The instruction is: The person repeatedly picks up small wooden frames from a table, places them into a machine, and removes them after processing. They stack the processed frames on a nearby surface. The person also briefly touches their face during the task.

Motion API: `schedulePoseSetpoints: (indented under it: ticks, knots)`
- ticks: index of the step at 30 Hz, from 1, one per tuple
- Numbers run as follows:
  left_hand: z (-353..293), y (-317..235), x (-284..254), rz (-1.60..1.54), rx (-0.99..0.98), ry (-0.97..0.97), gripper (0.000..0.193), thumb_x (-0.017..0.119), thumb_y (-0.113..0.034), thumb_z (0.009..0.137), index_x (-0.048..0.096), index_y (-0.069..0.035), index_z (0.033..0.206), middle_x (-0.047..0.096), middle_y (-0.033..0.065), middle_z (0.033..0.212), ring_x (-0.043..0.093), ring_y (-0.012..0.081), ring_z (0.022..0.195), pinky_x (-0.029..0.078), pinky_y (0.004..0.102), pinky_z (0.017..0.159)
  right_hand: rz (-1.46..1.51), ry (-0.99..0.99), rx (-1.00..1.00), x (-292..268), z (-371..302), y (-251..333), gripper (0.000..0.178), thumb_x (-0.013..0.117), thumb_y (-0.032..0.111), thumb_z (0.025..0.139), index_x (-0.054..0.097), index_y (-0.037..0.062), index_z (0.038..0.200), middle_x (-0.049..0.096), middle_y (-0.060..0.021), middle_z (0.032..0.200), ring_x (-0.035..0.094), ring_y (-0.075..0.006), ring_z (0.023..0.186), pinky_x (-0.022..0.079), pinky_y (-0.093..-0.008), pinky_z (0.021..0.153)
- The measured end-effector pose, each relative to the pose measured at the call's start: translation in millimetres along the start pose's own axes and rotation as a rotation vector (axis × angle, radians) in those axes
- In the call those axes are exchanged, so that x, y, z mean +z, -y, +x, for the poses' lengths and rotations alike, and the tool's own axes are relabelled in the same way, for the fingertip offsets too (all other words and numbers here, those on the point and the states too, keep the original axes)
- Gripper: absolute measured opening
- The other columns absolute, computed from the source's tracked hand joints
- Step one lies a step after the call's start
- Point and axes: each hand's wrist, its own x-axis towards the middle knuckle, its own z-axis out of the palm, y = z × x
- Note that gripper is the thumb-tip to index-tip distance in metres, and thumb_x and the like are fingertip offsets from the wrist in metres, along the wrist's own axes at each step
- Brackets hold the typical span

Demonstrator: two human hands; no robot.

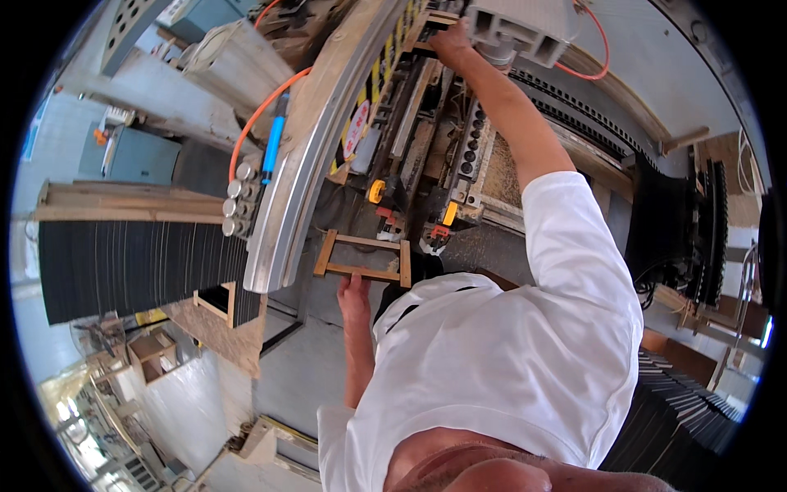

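My left hand grips the near rail of a small rectangular wooden frame, its fingers closed on the wood from below. The frame is held level in front of my body, beside the machine's near end. My right arm stretches far forward over the machine. At its end my right hand is closed on a second light wooden frame, set in the machine's far part. The fingertips of this hand are partly hidden.
Rails and a yellow knob belong to the woodworking machine. A metal beam with an orange hose crosses on the left. Dark stacked frames stand at left, and more dark pieces at lower right. Sawdust covers the machine bed.
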Motion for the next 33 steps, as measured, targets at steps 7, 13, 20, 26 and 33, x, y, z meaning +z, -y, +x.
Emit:
schedulePoseSetpoints:
  ticks: [7, 13, 20, 26, 33]
  knots:
    - [-28, -10, -17, 0.092, 0.114, -0.158, 0.028, 0.059, -0.019, 0.093, 0.059, -0.002, 0.115, 0.063, 0.0059, 0.114, 0.057, 0.0151, 0.103, 0.044, 0.0301, 0.088, 0.085, -0.037, -0.054, -4, 0, -9, 0.02, 0.061, 0.011, 0.082, 0.071, 0.0108, 0.099, 0.069, -0.0118, 0.101, 0.065, -0.0333, 0.098, 0.048, -0.0437, 0.089]
    - [-63, -47, -52, 0.119, 0.203, -0.276, 0.031, 0.056, -0.016, 0.095, 0.056, 0.002, 0.12, 0.063, 0.0086, 0.115, 0.058, 0.0144, 0.105, 0.047, 0.0322, 0.092, -0.002, -0.075, -0.047, -7, -7, -16, 0.022, 0.059, 0.013, 0.083, 0.065, 0.0153, 0.104, 0.068, -0.011, 0.107, 0.062, -0.0304, 0.105, 0.044, -0.0487, 0.093]
    - [-81, -113, -179, -0.025, 0.492, -0.335, 0.029, 0.053, -0.018, 0.096, 0.055, 0.0, 0.118, 0.063, 0.0092, 0.114, 0.062, 0.0181, 0.099, 0.051, 0.0325, 0.085, 0.069, -0.019, 0.064, -48, -35, -11, 0.025, 0.066, 0.026, 0.083, 0.067, 0.0145, 0.105, 0.069, -0.0102, 0.104, 0.064, -0.0301, 0.101, 0.047, -0.0468, 0.088]
    - [-60, -205, -330, -0.127, 0.509, -0.426, 0.03, 0.053, -0.015, 0.096, 0.055, 0.003, 0.119, 0.065, 0.0125, 0.109, 0.065, 0.0234, 0.099, 0.054, 0.0341, 0.084, 0.948, -0.52, 0.109, -112, -140, 41, 0.021, 0.067, 0.023, 0.086, 0.065, 0.0045, 0.096, 0.068, -0.0136, 0.093, 0.065, -0.0244, 0.085, 0.049, -0.0365, 0.075]
    - [44, -296, -443, -0.02, 0.452, -0.524, 0.037, 0.057, -0.011, 0.093, 0.051, 0.006, 0.125, 0.065, 0.0149, 0.106, 0.067, 0.0239, 0.091, 0.057, 0.0338, 0.076, 1.315, -0.187, 0.101, -124, -327, 212, 0.007, 0.063, 0.002, 0.087, 0.063, 0.0021, 0.094, 0.067, -0.0059, 0.089, 0.062, -0.0126, 0.079, 0.05, -0.0264, 0.075]
